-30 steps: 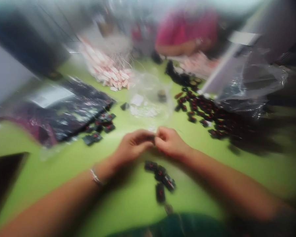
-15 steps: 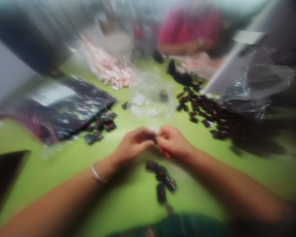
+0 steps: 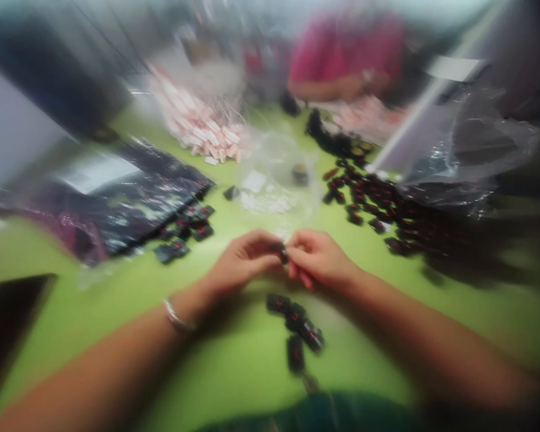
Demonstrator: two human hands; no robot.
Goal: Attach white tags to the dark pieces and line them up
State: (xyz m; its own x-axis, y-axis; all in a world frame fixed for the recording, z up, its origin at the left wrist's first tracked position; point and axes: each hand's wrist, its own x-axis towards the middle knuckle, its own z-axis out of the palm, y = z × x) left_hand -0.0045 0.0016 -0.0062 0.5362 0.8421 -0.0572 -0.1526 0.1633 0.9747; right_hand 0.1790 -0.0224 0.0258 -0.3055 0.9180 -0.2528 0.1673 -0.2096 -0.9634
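Between its thumb and fingers my left hand (image 3: 247, 261) holds a small dark part (image 3: 282, 252). My right hand (image 3: 317, 258) meets it from the other side, its thumb and forefinger pinched at the part's edge; whether it grips the part or something tiny is too blurred to tell. Just below the hands lie several black pieces with red marks (image 3: 294, 318) on the green table (image 3: 234, 360). Beyond the fingertips is a clear plastic bag (image 3: 274, 156) with small white pieces (image 3: 267, 201) on or in it.
A large pile of black-and-red pieces (image 3: 387, 210) spreads at the right beside clear plastic (image 3: 468, 150). At the left lies a filled dark plastic bag (image 3: 130, 192) with loose black pieces (image 3: 184, 231). Pink-white pieces (image 3: 211, 135) are heaped behind. Across the table sits a person in pink (image 3: 346, 54).
The fingers of my right hand have shifted slightly around the small part. Otherwise the view is nearly the same.
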